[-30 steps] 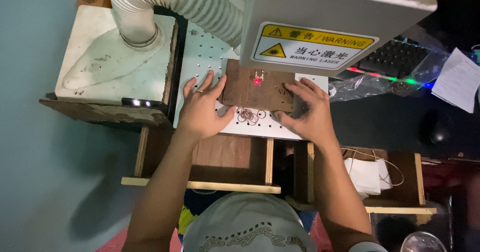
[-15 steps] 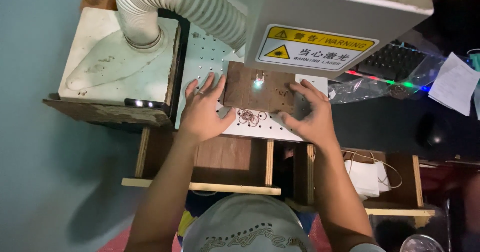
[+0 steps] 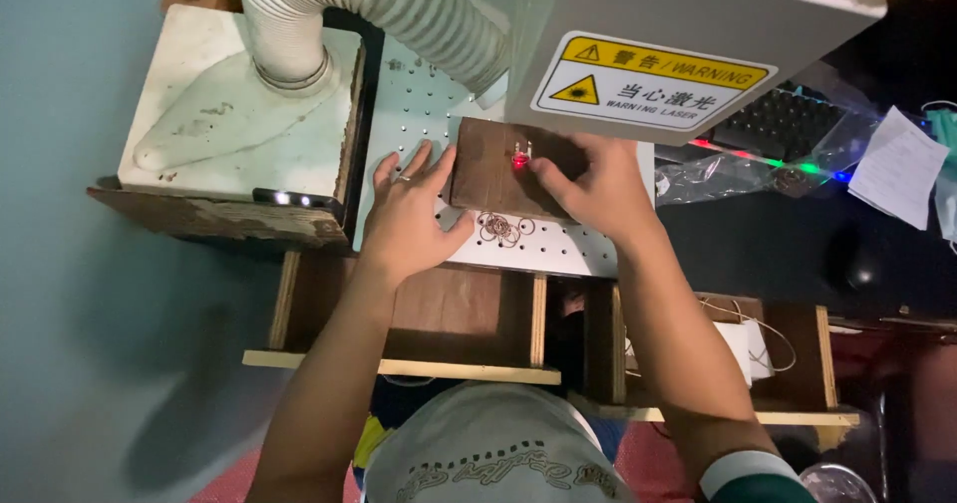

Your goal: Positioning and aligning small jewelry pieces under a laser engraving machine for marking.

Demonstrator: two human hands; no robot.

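**Red spot back on the block, right hand moved to it**

While the left hand lies spread flat on the perforated plate, thumb against the left edge of the brown block, the right hand has shifted: a second ago it rested with fingers spread over the block's right end, and now its fingertips are drawn together right beside the small lit piece. Whether they actually pinch that piece I cannot tell. The glow there read pale half a second ago and is red now.

By my reading, the piece is being nudged under the laser head, not just steadied.

Lying flat on the plate under the head, the block has its long axis running left to right across the view, tilted slightly. Wire rings lie just in front of it.
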